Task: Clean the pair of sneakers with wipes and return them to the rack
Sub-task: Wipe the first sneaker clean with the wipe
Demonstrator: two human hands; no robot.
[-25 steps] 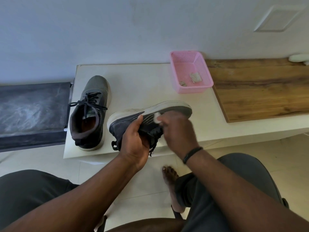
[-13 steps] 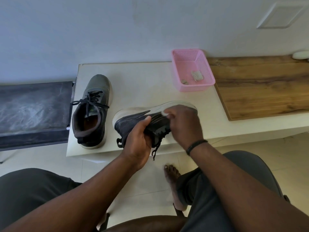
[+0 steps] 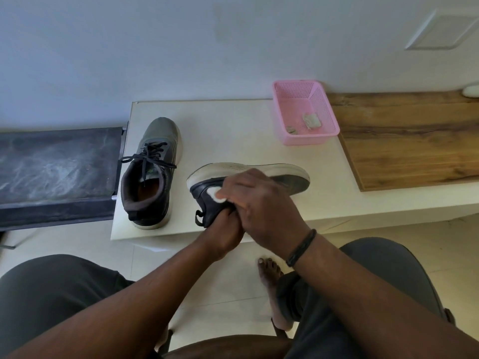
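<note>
Right hand lying across the side of the held shoe, fingers curled together and pinching a small white wipe against the dark heel side. Wipe poking out just past the fingertips, touching the shoe. Shoe tipped on its side, pale sole facing away, toe pointing off past the right knuckles. Left hand under the right hand, gripping the heel end from below; mostly hidden, so hard to tell how its fingers lie, only that they wrap the shoe. Other shoe standing upright on the white table, off to the left of both hands, not touching them, laces loose on top. Pink basket farther away beyond the right fingers, with small scraps inside. Wood board just beside the basket. Dark bench left of the table. Black band on the right wrist.
</note>
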